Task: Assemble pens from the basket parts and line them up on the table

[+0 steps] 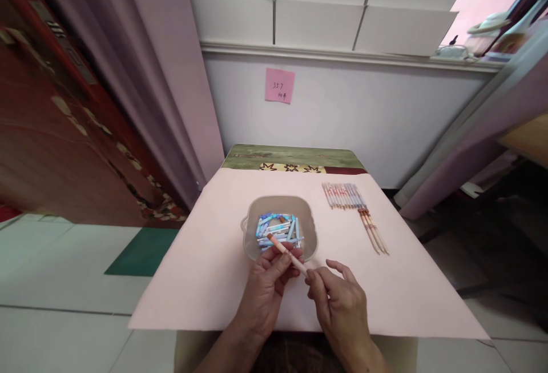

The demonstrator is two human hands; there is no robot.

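Pen, pale pink with a brown end, is held above the near edge of the container, slanting from brown end at upper left to plain end at lower right. Left hand: closed in a pinch on the middle of the barrel, thumb on top. Right hand: thumb and curled index closed on the lower right end, one finger lifted clear; that tip is covered, so whether anything sits on it cannot be told. Step in hand, as judged: two-handed work along the pen's length, one hand steadying while the other works its end; pushing, pulling or twisting cannot be told apart here. The next move seems to call for a firm left pinch, the right grip kept in line with the barrel, and care not to let the pen roll or bend aside. Inside the container lie loose blue and white pieces, cap-like or barrel-like, with one brown bit among them. To the right, well apart from the hands, a row of pens lies side by side; three brown-ended pens lie at its near right corner, set lower. All rest on a pink cover; a green patterned strip shows beyond its far edge. Behind: pale wall with a pink note.
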